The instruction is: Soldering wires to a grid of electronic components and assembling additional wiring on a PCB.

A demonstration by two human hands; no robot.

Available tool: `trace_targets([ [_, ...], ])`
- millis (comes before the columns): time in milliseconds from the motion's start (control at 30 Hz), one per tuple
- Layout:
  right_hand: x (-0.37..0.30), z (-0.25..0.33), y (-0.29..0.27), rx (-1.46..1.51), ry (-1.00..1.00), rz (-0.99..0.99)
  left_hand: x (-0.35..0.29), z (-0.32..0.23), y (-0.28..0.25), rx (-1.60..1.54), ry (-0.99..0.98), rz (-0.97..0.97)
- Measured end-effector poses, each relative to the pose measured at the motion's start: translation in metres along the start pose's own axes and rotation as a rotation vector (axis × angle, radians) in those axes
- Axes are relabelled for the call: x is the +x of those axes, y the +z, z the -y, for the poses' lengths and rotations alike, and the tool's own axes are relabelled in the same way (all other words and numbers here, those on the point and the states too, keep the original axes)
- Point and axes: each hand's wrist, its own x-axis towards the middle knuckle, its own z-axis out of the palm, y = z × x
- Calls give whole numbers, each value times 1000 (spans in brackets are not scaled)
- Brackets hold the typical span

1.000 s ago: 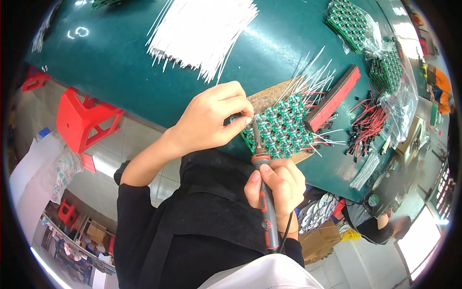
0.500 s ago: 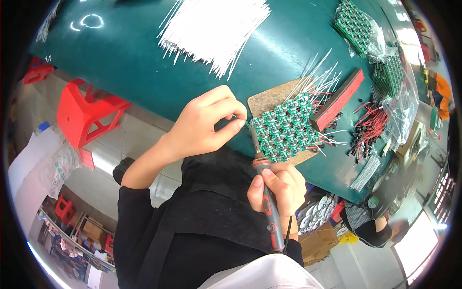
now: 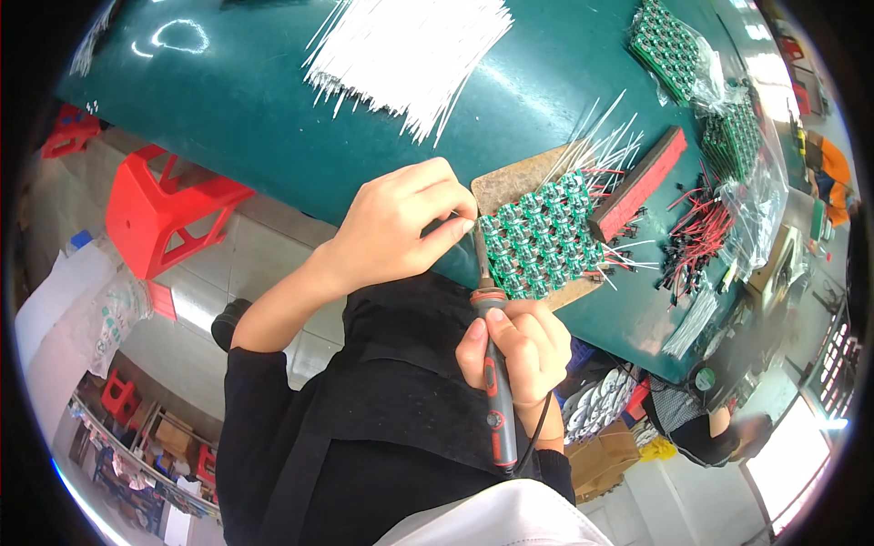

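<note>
Green table [image 3: 246, 118] bears: white wire heap [image 3: 410, 55], far centre | brown board [image 3: 512, 182], centre, under green circuit panel [image 3: 542, 238] | red-black wires [image 3: 699, 232], right | circuit-board stack [image 3: 667, 50], far right

I count 1 L hand [image 3: 401, 223], 1 R hand [image 3: 526, 355], 1 soldering iron [image 3: 497, 391], 1 grn PCB panel [image 3: 542, 238], 1 brn board [image 3: 501, 187] & 1 red/brn bar [image 3: 641, 187]. Then 2 PCB stacks [image 3: 666, 47], 2 white-wire bundles [image 3: 410, 55] (1 lg, 1 sm), 1 red/blk wire heap [image 3: 701, 232], w/ indiv. wires too many to tally. Round the rm: at least 3 red stools [image 3: 137, 223] & 2 other ppl [image 3: 833, 164].
</note>
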Motion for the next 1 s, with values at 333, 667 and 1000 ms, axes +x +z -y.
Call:
trace_targets([
  [333,-25,-31,-25,123,216,-295,-6,2,-3,-39,31,-219],
  [667,-31,-43,-5,-111,136,-84,-13,12,2,-136,93,-312],
  [1000,-35,-50,0,-109,117,42,-24,19,1,-244,99,-320],
])
